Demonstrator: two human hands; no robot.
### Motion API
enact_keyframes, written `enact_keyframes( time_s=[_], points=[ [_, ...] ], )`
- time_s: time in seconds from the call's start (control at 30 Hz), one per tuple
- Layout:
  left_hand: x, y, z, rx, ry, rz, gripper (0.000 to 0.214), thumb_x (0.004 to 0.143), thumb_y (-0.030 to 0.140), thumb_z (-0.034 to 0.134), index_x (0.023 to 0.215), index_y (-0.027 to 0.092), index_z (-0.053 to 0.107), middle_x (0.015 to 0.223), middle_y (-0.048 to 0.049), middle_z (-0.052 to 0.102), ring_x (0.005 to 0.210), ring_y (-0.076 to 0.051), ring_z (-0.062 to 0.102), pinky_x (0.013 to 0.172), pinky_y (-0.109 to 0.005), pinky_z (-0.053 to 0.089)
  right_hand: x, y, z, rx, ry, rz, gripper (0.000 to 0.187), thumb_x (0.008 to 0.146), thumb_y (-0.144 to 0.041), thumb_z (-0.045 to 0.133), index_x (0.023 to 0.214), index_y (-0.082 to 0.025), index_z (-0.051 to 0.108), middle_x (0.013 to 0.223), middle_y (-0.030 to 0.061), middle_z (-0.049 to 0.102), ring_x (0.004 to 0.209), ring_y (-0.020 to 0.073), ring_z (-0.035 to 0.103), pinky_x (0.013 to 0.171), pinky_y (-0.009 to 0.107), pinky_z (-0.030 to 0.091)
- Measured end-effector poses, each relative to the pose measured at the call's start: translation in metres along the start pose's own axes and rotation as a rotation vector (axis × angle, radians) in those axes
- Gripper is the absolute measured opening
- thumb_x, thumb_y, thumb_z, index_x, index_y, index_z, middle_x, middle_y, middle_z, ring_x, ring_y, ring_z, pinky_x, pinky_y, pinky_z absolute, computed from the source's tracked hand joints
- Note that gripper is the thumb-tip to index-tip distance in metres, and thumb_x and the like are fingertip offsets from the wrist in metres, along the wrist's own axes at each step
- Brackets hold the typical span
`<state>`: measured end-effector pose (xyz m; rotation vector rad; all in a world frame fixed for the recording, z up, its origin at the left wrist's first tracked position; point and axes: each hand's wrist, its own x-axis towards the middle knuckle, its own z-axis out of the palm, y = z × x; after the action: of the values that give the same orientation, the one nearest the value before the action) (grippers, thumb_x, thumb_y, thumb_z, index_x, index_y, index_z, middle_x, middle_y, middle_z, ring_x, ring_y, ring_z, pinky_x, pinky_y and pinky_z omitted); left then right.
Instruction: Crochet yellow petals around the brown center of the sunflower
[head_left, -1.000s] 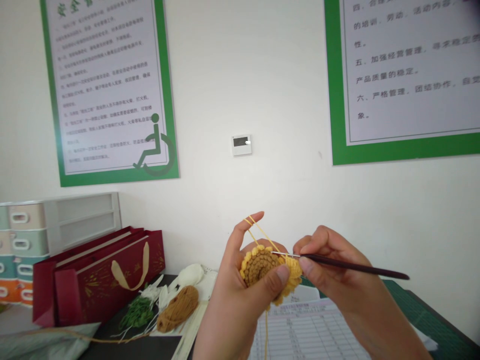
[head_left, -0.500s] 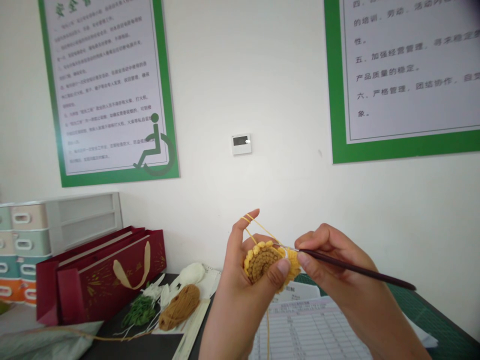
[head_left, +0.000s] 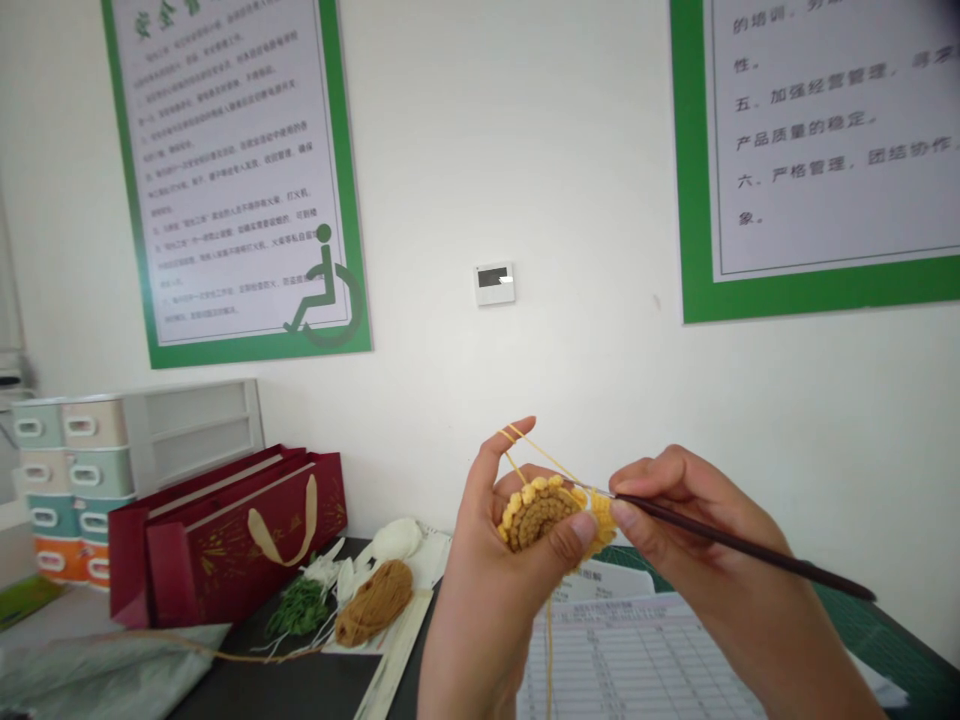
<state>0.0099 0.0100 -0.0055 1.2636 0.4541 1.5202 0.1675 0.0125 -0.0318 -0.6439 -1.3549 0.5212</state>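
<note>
A round crochet piece (head_left: 538,518), brown in the middle with a bumpy yellow edge, is pinched in my left hand (head_left: 499,560). The thumb presses on its face. Yellow yarn (head_left: 551,452) loops over my raised left index finger and runs down to the work. My right hand (head_left: 686,520) grips a crochet hook (head_left: 757,543) with a dark handle, its metal tip at the yellow edge. The exact stitch at the tip is too small to make out. A yellow strand hangs below the piece.
Printed sheets (head_left: 645,655) lie under my hands on a green cutting mat (head_left: 862,630). To the left are a brown yarn skein (head_left: 375,602), green yarn (head_left: 298,606), white yarn (head_left: 397,540), a dark red gift bag (head_left: 240,540) and small drawers (head_left: 75,490). Green-framed posters (head_left: 240,180) hang on the wall.
The view has swung slightly left, so everything sits further right. Both hands keep their hold, and the hook handle tilts a little differently; its tip stays at the yellow edge.
</note>
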Motion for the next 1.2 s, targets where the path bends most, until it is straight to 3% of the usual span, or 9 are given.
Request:
enact_keyframes(
  time_s=[0.37,0.63,0.8,0.93,1.2],
  points=[
    [-0.001,0.004,0.005,-0.050,0.074,-0.038,0.079,0.068,0.008,0.089,0.139,0.018,0.056,0.082,-0.0012,0.072,0.069,-0.011,0.061,0.064,-0.020,0.051,0.002,0.004,0.001,0.029,-0.015,0.020,0.019,0.085,-0.037,0.081,0.085,-0.025,0.067,0.088,0.0005,0.067,0.078,0.0132,0.066,0.068,0.020,0.057],
    [-0.001,0.004,0.006,-0.045,0.105,-0.038,0.078,0.067,0.011,0.090,0.138,0.018,0.057,0.077,0.0007,0.069,0.064,-0.010,0.058,0.059,-0.018,0.048,-0.001,-0.003,0.008,0.141,0.003,0.130,0.016,0.086,-0.036,0.080,0.085,-0.027,0.068,0.086,-0.0022,0.068,0.075,0.0099,0.065,0.069,0.016,0.055],
    [-0.003,0.007,0.007,-0.042,0.125,-0.043,0.081,0.068,0.010,0.089,0.141,0.019,0.055,0.077,0.0004,0.070,0.064,-0.010,0.057,0.060,-0.019,0.048,0.003,0.010,0.003,0.108,-0.089,-0.003,0.009,0.091,-0.032,0.077,0.092,-0.029,0.068,0.091,-0.0023,0.070,0.080,0.0094,0.070,0.072,0.014,0.057],
    [-0.005,0.009,0.010,-0.036,0.161,-0.030,0.079,0.068,0.009,0.088,0.140,0.020,0.057,0.077,0.0008,0.069,0.064,-0.010,0.057,0.061,-0.018,0.048,0.002,0.011,0.003,0.099,-0.093,-0.077,0.006,0.094,-0.029,0.073,0.094,-0.030,0.067,0.092,-0.0033,0.070,0.081,0.0086,0.070,0.073,0.014,0.057],
    [-0.006,0.007,0.014,-0.026,0.162,0.009,0.073,0.070,0.012,0.088,0.137,0.021,0.060,0.083,-0.0002,0.070,0.066,-0.010,0.059,0.061,-0.019,0.049,-0.004,-0.005,0.017,0.120,0.060,0.015,0.011,0.092,-0.035,0.074,0.089,-0.027,0.067,0.096,0.0002,0.068,0.089,0.0138,0.065,0.074,0.020,0.055]
  ],
)
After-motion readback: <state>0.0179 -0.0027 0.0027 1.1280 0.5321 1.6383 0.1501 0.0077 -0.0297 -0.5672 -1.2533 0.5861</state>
